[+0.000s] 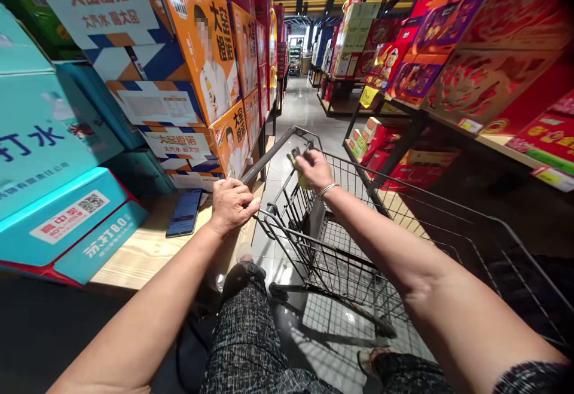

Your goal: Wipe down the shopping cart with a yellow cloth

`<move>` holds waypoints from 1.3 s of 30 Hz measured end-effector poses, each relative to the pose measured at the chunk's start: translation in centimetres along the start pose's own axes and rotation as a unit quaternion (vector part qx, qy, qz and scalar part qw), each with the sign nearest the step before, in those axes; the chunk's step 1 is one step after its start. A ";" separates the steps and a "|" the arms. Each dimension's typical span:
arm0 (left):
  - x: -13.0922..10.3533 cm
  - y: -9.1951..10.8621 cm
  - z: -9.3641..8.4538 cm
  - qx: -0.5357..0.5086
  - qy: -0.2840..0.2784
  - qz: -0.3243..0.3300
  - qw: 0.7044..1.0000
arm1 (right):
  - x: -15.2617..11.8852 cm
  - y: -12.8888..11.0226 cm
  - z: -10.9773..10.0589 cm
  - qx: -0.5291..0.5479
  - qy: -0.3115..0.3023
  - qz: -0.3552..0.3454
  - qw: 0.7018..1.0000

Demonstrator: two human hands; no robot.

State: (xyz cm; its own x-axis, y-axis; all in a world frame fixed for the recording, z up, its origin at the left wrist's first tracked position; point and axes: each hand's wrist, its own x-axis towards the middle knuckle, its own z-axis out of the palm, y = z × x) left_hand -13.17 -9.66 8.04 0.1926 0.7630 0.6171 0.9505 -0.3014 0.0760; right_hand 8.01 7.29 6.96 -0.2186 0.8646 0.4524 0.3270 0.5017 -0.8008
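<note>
My left hand [233,204] is closed around the near end of the grey handle [271,152] of a shopping cart. Over the cart's child-seat end, my right hand [316,170] is closed on a yellow-green and dark item [302,177], perhaps a cloth; it is small and blurred. A metal bracelet circles the right wrist. The wire basket of the shopping cart [359,262] stands sideways in front of me, with the grid of its floor visible. Close to my left forearm, a phone [184,213] lies face up on a wooden ledge [130,256].
Orange drink cartons [197,41] and turquoise cartons [67,220] are stacked at the left. Red gift boxes [497,83] fill the shelf on the right, above the cart. A tiled aisle [298,98] runs ahead between displays. My legs are close to the cart frame.
</note>
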 end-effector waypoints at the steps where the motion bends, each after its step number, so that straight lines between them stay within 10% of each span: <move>1: 0.0 0.0 0.0 0.000 -0.001 -0.004 1.000 | -0.9 0.0 0.7 -0.029 -0.002 0.001 1.000; 7: 0.1 1.7 0.0 0.028 0.012 -0.057 0.998 | -8.5 -0.6 1.2 -0.053 -0.103 -0.213 0.970; 12: 0.5 6.6 0.7 -0.009 -0.016 -0.026 0.999 | -6.6 3.6 -1.1 -0.144 -0.178 -0.352 0.907; 16: 0.5 9.3 2.1 0.012 -0.040 0.031 0.999 | -1.1 8.4 -2.0 -0.213 -0.103 -0.234 0.943; 22: 0.1 8.2 3.1 0.027 -0.073 0.130 0.988 | 7.0 11.5 -1.5 -0.216 0.021 0.003 0.976; 27: 0.5 6.7 3.3 0.025 -0.099 0.149 0.984 | 3.8 13.5 0.9 -0.178 0.061 0.165 0.968; 33: 1.7 4.7 4.4 0.011 -0.099 0.143 0.985 | -8.9 14.6 2.0 -0.139 -0.196 0.279 0.930; 39: 2.9 2.8 4.8 -0.003 -0.084 0.127 0.988 | -9.8 10.3 -1.4 -0.014 -0.442 0.324 0.836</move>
State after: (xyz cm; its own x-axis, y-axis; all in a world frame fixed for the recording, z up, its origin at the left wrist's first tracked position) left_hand -8.74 -5.59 6.26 0.4633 0.7466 0.4775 0.8647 -0.4988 -0.0590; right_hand 14.80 4.00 -5.22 -0.5768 0.6032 -0.5508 0.6595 -0.0539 -0.7497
